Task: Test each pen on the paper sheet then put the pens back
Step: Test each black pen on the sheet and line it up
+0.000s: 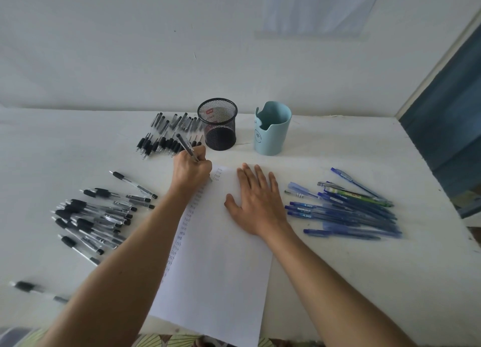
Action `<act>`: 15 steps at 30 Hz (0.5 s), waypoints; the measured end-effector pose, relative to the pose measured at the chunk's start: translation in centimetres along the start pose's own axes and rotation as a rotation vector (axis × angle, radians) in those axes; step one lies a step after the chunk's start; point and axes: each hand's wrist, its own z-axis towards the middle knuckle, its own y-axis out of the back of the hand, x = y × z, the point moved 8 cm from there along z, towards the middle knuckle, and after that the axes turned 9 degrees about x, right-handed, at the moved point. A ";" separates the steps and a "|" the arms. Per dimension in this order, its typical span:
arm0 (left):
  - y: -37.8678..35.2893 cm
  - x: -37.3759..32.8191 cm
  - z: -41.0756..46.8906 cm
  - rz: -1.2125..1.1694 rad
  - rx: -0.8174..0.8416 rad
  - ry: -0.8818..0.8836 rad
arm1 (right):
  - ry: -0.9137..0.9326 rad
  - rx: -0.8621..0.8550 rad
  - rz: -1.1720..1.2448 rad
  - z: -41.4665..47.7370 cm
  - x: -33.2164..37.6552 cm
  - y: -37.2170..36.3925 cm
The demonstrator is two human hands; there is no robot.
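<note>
**Left hand writing, right hand steadying the sheet**

Left hand [192,173] is curled round a black pen [186,146], with the tip down near the top of the paper sheet [218,255] and the barrel leaning up and away from the person. Right hand [256,203] lies flat on the sheet just beside it, fingers straight and spread, pinning the paper to the white table [351,281].

A column of small written words [182,229] runs down the sheet's left edge, partly hidden under the left forearm. A second short column [218,173] starts at the top, just beside the pen tip. This looks like the testing step, well under way, with this pen adding to the new column.

One pile of black pens [91,219] lies left of the sheet, and another [166,136] lies at the back, next to a black mesh pen cup [220,136]. A spread of blue pens [346,211] lies to the right. A light blue pen holder [272,136] stands beside the mesh cup. No pens show above either rim, so the putting back seems not yet begun.

Next, the tip must lift off and this pen be set down apart from the untested ones. Which pile that is I cannot tell. The right hand should keep the sheet from sliding during the swap.
</note>
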 end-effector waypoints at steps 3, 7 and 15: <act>-0.1 0.0 0.0 0.004 0.013 -0.008 | -0.004 0.000 0.003 0.0 0.0 0.1; -0.2 -0.1 0.1 0.031 0.020 -0.003 | -0.007 0.001 0.003 -0.1 0.1 0.2; -0.1 -0.2 -0.1 0.012 0.012 -0.001 | 0.000 -0.004 0.005 -0.1 0.1 0.1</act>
